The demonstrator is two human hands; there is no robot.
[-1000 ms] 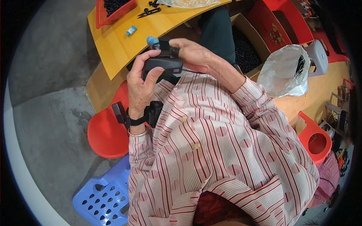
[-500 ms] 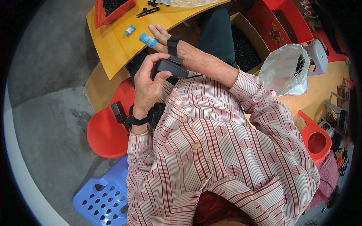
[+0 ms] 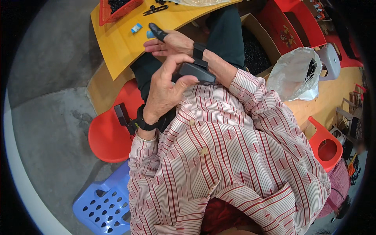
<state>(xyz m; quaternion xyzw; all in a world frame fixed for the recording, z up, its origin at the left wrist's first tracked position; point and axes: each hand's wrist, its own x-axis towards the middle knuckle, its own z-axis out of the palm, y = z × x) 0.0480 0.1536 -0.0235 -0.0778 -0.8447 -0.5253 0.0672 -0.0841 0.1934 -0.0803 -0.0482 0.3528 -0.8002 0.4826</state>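
My left hand (image 3: 163, 91) pinches a black box-shaped device (image 3: 197, 73) between thumb and fingers. The device sits against my right wrist, beside the black strap (image 3: 199, 50) around it. My right hand (image 3: 176, 42) is held over the table edge, turned palm up with its fingers stretched out and nothing in it. A black cover (image 3: 157, 32) sheathes its thumb, and blue wrapping (image 3: 150, 34) shows on one finger behind. Around my left wrist is another black strap (image 3: 144, 120), with a dark box (image 3: 122, 114) beside it.
On the yellow table (image 3: 113, 53) lie a small blue-and-white roll (image 3: 136, 28), black thread snips (image 3: 156, 10) and a red basket (image 3: 125, 8) of black pieces. A carton (image 3: 270, 33) of black pieces, a whitish bag (image 3: 288, 74) and red chairs (image 3: 111, 135) surround me.
My right hand has turned over, bringing its black-covered thumb into view on top. Both hands have shifted slightly right, with the left still gripping the black device.
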